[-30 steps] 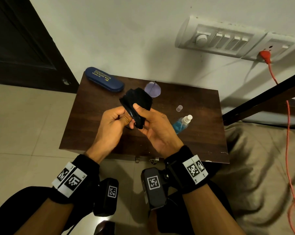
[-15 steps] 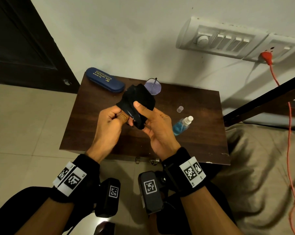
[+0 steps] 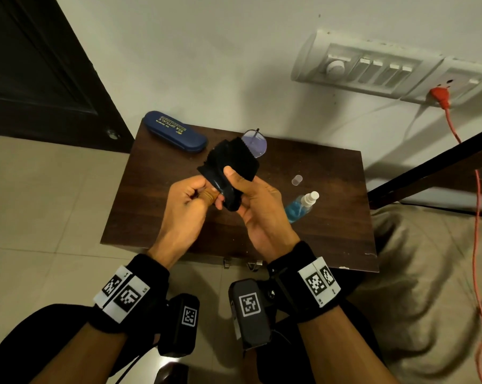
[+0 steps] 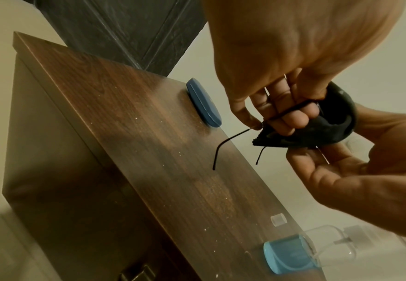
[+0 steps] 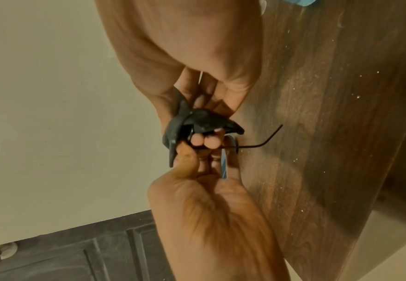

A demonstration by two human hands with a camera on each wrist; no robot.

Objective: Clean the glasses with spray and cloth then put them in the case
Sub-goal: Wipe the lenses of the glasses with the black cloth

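Spray bottle (image 3: 300, 207) lies on its side on the wooden table (image 3: 317, 239), roughly a third filled with blue liquid, its clear cap (image 3: 297, 180) off and standing just beside it. Glasses case (image 3: 175, 131), navy, sits closed at the table's far left corner; contents not visible. My left hand (image 3: 188, 207) is curled, fingers pinching the glasses (image 3: 255, 142) by the frame near one temple arm. My right hand (image 3: 258, 207) grips the black cloth (image 3: 231, 167) folded over one lens, thumb pressing on top, fingers beneath. Both hands are above the table. Second lens shows uncovered past the cloth.
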